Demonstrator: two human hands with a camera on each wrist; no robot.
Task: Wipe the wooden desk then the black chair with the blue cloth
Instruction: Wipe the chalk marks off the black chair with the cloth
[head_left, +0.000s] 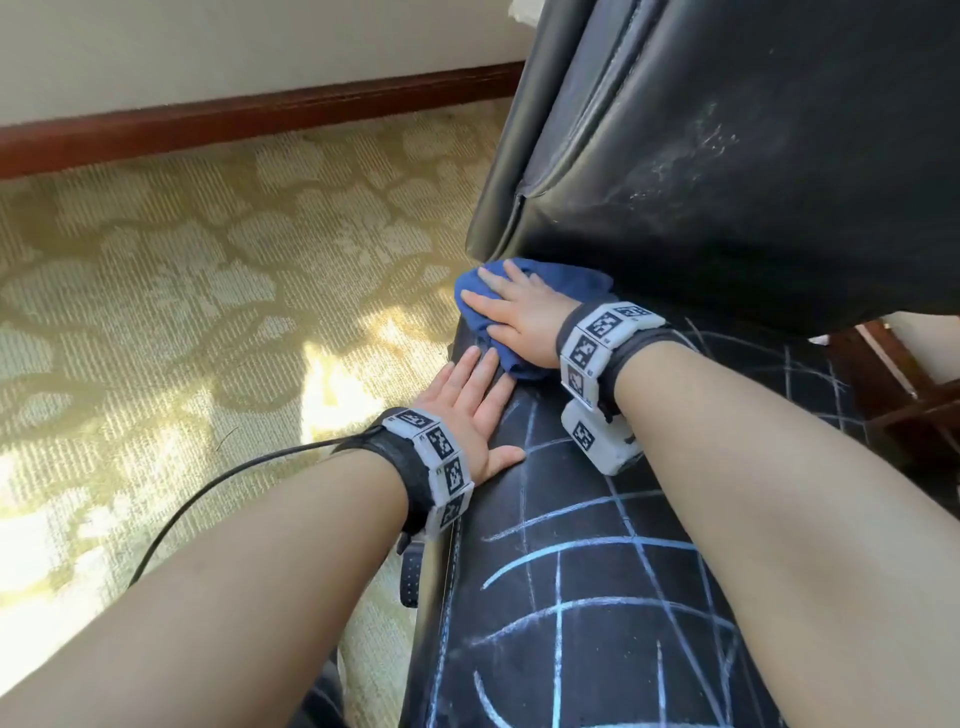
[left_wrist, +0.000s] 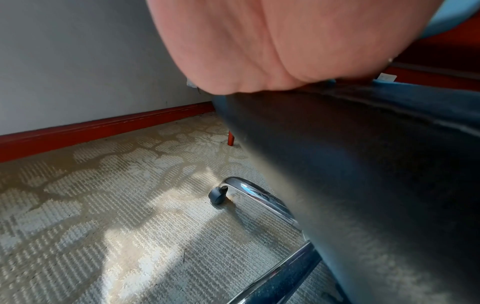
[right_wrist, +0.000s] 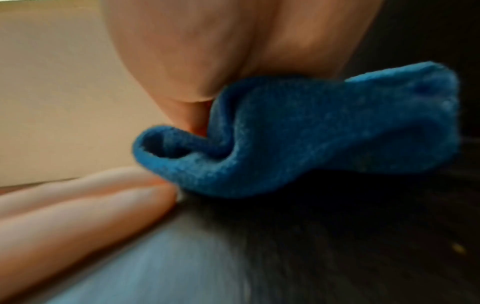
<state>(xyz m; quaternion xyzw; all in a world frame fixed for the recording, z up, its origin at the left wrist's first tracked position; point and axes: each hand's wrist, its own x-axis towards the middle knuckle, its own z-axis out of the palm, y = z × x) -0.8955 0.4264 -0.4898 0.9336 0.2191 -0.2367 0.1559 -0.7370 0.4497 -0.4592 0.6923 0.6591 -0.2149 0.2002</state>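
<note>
The black chair seat (head_left: 582, 613) carries light blue chalk lines; its backrest (head_left: 727, 156) rises at the upper right with pale smears. The blue cloth (head_left: 566, 283) lies bunched at the seat's far left corner, under the backrest. My right hand (head_left: 511, 312) presses flat on the cloth with straight fingers. In the right wrist view the cloth (right_wrist: 311, 133) is folded under the palm. My left hand (head_left: 465, 402) rests flat on the seat's left edge, just in front of the cloth, fingers straight. In the left wrist view the palm (left_wrist: 259, 45) sits on the seat edge (left_wrist: 363, 164).
Patterned beige carpet (head_left: 182, 291) lies to the left, bounded by a red-brown skirting board (head_left: 249, 111) and a pale wall. A chrome chair leg (left_wrist: 257, 195) with a caster (left_wrist: 217, 195) stands below the seat. Dark wood furniture (head_left: 904, 395) shows at the right.
</note>
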